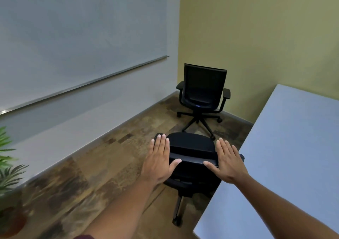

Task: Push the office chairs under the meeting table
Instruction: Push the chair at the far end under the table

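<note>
A: Start at the left. What's over there?

B: A potted plant point(7, 165) at the frame edge and a whiteboard point(73, 36) on the wall. Neither is part of the job.

A: And the hands?

B: The left hand point(159, 159) is flat, fingers point(161, 143) straight and together, thumb out over the top edge of the near chair point(190, 147)'s backrest. It grips nothing. I can't tell whether the palm touches the backrest or floats just above it.

A: Where does that chair stand?

B: On the wooden floor point(91, 174) beside the table point(293, 156), its right side close to the table's long edge, the seat not under the top.

A: The other hand?

B: The right hand point(229, 161) mirrors the left: open, fingers extended, thumb toward the backrest's right end, holding nothing.

A: Any chair tucked in yet?

B: None that shows. The far chair point(203, 92) sits in the corner by the yellow wall point(256, 36), well apart from the table.

A: So how far along?

B: Early, I'd judge. The near chair wants turning and pushing in, then the far one needs fetching.
</note>
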`<state>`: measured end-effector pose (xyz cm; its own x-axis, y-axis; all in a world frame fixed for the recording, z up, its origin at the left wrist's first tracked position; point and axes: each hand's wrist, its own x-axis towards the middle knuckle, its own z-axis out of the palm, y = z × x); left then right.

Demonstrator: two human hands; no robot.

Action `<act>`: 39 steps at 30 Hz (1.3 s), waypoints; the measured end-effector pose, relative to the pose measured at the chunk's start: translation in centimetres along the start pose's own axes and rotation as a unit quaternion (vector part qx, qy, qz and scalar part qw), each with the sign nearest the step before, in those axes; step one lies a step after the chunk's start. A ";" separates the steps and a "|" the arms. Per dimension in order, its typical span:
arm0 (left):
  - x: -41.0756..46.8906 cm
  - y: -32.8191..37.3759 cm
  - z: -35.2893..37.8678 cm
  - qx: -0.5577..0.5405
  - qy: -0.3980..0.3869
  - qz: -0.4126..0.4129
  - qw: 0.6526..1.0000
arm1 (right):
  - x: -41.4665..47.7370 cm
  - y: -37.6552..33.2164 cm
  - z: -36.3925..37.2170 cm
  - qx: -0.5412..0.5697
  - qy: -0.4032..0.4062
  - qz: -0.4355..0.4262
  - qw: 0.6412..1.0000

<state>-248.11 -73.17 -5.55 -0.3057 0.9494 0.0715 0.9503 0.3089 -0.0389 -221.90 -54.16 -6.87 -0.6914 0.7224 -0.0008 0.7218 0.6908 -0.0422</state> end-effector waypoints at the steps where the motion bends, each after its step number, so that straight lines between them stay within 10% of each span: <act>1: 0.9 -0.3 0.2 -0.002 -0.006 0.007 1.000 | 0.3 0.1 0.1 0.002 -0.013 0.004 1.000; 39: 22.4 -14.2 4.1 -0.100 0.012 0.257 0.961 | 10.0 -4.5 1.5 0.067 -0.040 0.079 0.994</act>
<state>-268.66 -56.04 -7.49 0.2072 0.9712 0.1178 0.9683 -0.2207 0.1170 -232.09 -50.06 -8.14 -0.5732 0.8137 -0.0965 0.8152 0.5545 -0.1671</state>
